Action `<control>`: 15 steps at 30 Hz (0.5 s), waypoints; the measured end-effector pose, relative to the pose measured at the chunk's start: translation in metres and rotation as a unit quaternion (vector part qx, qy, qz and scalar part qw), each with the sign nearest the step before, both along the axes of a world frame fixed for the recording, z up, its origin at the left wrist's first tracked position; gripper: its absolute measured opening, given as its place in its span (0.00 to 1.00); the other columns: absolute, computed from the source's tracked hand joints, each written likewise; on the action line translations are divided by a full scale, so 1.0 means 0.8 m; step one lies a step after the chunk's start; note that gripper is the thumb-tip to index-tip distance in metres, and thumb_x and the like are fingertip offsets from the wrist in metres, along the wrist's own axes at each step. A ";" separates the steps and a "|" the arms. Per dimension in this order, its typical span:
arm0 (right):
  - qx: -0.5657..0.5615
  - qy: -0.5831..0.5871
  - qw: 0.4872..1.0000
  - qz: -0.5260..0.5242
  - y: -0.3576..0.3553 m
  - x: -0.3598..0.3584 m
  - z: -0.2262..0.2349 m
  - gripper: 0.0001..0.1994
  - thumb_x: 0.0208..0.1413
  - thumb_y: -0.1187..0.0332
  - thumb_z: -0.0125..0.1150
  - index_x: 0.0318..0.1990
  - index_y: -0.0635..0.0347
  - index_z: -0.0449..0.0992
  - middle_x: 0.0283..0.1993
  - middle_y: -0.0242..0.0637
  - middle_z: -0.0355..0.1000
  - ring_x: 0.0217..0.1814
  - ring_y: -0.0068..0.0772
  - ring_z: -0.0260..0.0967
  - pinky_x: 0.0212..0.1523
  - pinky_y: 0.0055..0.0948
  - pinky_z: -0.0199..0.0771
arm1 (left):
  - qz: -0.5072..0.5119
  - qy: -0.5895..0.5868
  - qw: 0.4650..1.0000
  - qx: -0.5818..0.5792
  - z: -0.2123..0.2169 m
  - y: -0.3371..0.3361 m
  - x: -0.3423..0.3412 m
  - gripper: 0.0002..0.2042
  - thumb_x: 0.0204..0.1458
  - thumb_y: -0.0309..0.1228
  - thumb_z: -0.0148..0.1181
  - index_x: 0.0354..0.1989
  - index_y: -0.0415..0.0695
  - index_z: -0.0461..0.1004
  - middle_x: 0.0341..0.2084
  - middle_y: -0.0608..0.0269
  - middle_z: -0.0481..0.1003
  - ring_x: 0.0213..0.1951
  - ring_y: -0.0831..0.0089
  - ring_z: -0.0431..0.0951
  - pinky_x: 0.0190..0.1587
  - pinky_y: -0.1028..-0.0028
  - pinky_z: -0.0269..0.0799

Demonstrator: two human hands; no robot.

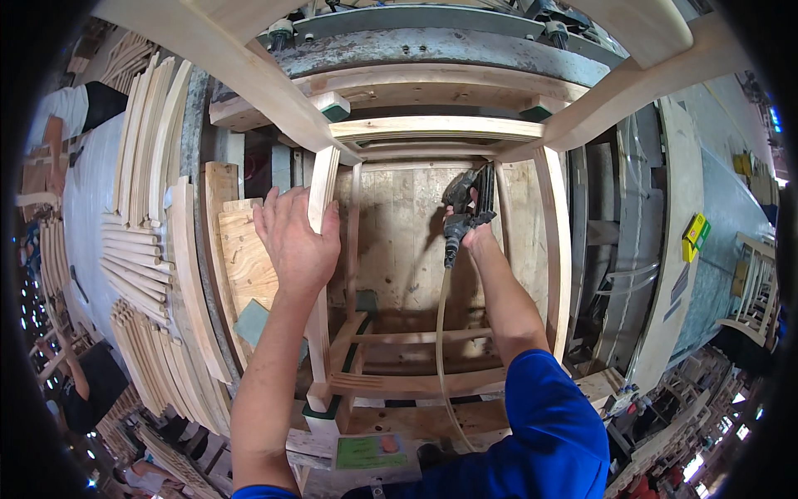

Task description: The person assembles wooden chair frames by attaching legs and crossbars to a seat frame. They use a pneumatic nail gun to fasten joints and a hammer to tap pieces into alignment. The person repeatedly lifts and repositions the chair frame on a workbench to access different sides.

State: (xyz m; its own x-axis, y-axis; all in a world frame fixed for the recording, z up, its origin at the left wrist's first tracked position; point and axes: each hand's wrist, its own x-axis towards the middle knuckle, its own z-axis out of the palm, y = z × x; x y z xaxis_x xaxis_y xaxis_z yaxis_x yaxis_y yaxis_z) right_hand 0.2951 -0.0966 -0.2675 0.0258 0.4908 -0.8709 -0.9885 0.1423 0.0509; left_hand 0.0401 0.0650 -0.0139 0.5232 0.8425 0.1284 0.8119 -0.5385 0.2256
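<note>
Crowded woodworking workshop. Grey desk, far left, carrying pale slats. Centre: wooden frame, rails and uprights already meeting at the corners in view; whether joints remain unfastened, cannot tell. Within it, right of centre, black air tool, gripped in right hand. Left hand at left upright, thumb apart; clamping unclear.

This is a woodworking workshop, shown by the black tool on a hose, the large wooden frame, the scuffed metal beam beyond it, and, along the left, many stacked pale slats and at least 3 other people.
</note>
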 end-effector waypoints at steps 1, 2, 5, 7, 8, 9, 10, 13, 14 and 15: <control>0.029 0.003 1.000 0.005 -0.001 -0.002 0.001 0.34 0.49 0.43 0.76 0.47 0.63 0.70 0.32 0.48 0.73 0.28 0.47 0.74 0.33 0.44 0.81 | 0.004 0.007 1.000 0.001 -0.001 -0.002 -0.001 0.20 0.58 0.41 0.62 0.54 0.41 0.75 0.54 0.53 0.75 0.67 0.45 0.65 0.73 0.45 0.45; 0.022 -0.011 1.000 0.007 -0.002 -0.002 0.000 0.32 0.49 0.42 0.76 0.46 0.61 0.70 0.32 0.46 0.72 0.29 0.46 0.73 0.33 0.46 0.80 | 0.005 0.012 1.000 0.001 0.001 -0.002 -0.001 0.20 0.58 0.41 0.62 0.54 0.41 0.75 0.54 0.53 0.75 0.67 0.46 0.65 0.73 0.45 0.45; -0.014 -0.045 0.999 0.010 0.001 0.001 -0.006 0.29 0.52 0.40 0.72 0.44 0.55 0.71 0.31 0.42 0.70 0.28 0.46 0.73 0.32 0.50 0.79 | -0.007 -0.002 1.000 0.006 0.001 -0.001 0.002 0.20 0.58 0.41 0.62 0.54 0.42 0.75 0.54 0.54 0.75 0.66 0.46 0.65 0.73 0.45 0.45; -0.055 -0.056 0.997 0.008 -0.001 0.001 -0.010 0.27 0.57 0.39 0.67 0.42 0.55 0.71 0.29 0.43 0.69 0.26 0.46 0.72 0.28 0.50 0.78 | -0.009 0.001 1.000 0.009 -0.001 0.000 0.003 0.19 0.59 0.41 0.62 0.54 0.42 0.76 0.54 0.54 0.75 0.66 0.46 0.65 0.73 0.45 0.46; -0.059 -0.069 0.996 0.018 -0.001 0.000 -0.009 0.25 0.59 0.39 0.63 0.40 0.54 0.71 0.28 0.43 0.69 0.25 0.46 0.71 0.26 0.50 0.77 | -0.004 0.003 1.000 0.013 -0.001 0.001 0.002 0.19 0.59 0.41 0.62 0.54 0.42 0.76 0.54 0.54 0.75 0.66 0.46 0.65 0.73 0.46 0.46; -0.062 -0.082 0.994 0.027 -0.002 0.000 -0.008 0.25 0.62 0.39 0.60 0.39 0.54 0.71 0.26 0.43 0.69 0.23 0.45 0.70 0.25 0.50 0.76 | -0.003 -0.005 1.000 0.004 -0.001 0.001 0.002 0.19 0.58 0.41 0.62 0.53 0.42 0.76 0.54 0.54 0.75 0.66 0.45 0.65 0.73 0.45 0.45; -0.065 -0.094 0.993 0.037 -0.003 -0.001 -0.007 0.24 0.64 0.39 0.56 0.37 0.53 0.71 0.25 0.43 0.68 0.22 0.45 0.70 0.23 0.50 0.76 | -0.001 -0.013 1.000 -0.005 -0.001 0.001 0.001 0.19 0.58 0.41 0.63 0.52 0.41 0.77 0.53 0.53 0.75 0.66 0.44 0.64 0.74 0.44 0.44; -0.008 -0.073 0.996 0.052 -0.012 0.005 -0.010 0.25 0.68 0.39 0.47 0.34 0.52 0.70 0.24 0.42 0.69 0.20 0.45 0.68 0.19 0.51 0.73 | 0.003 -0.013 1.000 -0.001 -0.001 -0.001 -0.001 0.18 0.58 0.40 0.63 0.52 0.42 0.77 0.53 0.54 0.76 0.66 0.45 0.65 0.73 0.44 0.45; -0.004 -0.074 0.996 0.055 -0.012 0.007 -0.013 0.25 0.68 0.39 0.47 0.34 0.51 0.70 0.24 0.42 0.69 0.20 0.44 0.68 0.19 0.50 0.73 | 0.006 -0.008 1.000 0.006 -0.001 -0.001 -0.002 0.18 0.58 0.40 0.63 0.52 0.42 0.77 0.53 0.55 0.76 0.66 0.46 0.66 0.73 0.45 0.46; -0.003 -0.072 0.996 0.056 -0.016 0.007 -0.020 0.24 0.68 0.39 0.47 0.34 0.51 0.70 0.24 0.41 0.69 0.20 0.44 0.68 0.20 0.49 0.73 | 0.003 -0.011 1.000 0.008 0.001 -0.002 -0.002 0.18 0.58 0.40 0.63 0.52 0.42 0.77 0.53 0.55 0.76 0.66 0.46 0.66 0.73 0.44 0.46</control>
State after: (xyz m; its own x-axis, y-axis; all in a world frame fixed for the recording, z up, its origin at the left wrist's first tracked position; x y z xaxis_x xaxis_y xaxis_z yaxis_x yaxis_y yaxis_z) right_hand 0.3008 -0.1091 -0.2837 0.0954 0.4931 -0.8647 -0.9953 0.0309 -0.0922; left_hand 0.0386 0.0637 -0.0134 0.5152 0.8433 0.1529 0.8097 -0.5374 0.2358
